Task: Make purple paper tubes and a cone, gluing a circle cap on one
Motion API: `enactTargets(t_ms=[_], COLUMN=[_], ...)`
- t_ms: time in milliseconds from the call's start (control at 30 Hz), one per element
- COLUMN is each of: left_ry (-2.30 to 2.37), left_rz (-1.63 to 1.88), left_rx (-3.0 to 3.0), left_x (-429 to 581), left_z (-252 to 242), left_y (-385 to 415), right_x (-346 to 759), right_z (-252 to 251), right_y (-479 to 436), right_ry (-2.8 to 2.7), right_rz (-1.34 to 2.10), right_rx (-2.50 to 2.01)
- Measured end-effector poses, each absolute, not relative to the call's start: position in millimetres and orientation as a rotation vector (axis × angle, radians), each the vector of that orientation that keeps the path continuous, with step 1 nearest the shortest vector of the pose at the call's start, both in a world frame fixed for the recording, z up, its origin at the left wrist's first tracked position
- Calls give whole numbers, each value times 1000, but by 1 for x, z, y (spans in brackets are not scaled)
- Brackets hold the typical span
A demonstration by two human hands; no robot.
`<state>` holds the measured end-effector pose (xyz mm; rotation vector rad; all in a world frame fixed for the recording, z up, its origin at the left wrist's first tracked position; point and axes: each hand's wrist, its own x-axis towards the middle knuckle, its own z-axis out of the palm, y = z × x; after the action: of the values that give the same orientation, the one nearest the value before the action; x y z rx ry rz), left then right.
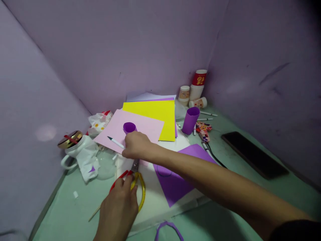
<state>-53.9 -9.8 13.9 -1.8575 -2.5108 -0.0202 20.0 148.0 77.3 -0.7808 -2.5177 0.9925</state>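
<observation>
My right hand point(136, 144) reaches across to the left, its fingers closed by a small purple paper tube point(129, 127) and the end of a white marker point(116, 142) with a dark tip; which of them it grips is partly hidden. Below it, my left hand point(120, 197) has its fingers on the red and yellow handles of the scissors point(140, 190), whose blades point up toward the right hand. A pink sheet point(142, 125) lies behind the tube, over a yellow sheet point(163, 112). A purple sheet point(172, 190) lies under my right forearm.
Another purple tube point(191, 121) stands at the right, near paper cups point(198, 90) and markers. A black phone point(253, 154) lies on the right. At the left are a white mug point(75, 152) with a gold lid and tissue. A purple strip point(169, 226) lies at the front.
</observation>
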Motion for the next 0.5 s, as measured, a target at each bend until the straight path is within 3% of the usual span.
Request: enactTargets(t_ms=[67,233,367,500], left_ry=[-2515,-1942,-1722,-1683], left_rz=[-28,-456,-769,-804], left_rx=[-1831,-2049,-2182,-2182], left_x=[-61,-45,-5,2], left_z=[16,16,2,-15], left_y=[-12,-9,9,19], right_x=[55,163,211,218], right_z=[85,78,60,48], right_y=[137,109,98,93], right_ry=[-2480,-1693,-1332,-1497], right_rz=[1023,1850,1822,1598], right_rx=[-761,-714,-610,-668])
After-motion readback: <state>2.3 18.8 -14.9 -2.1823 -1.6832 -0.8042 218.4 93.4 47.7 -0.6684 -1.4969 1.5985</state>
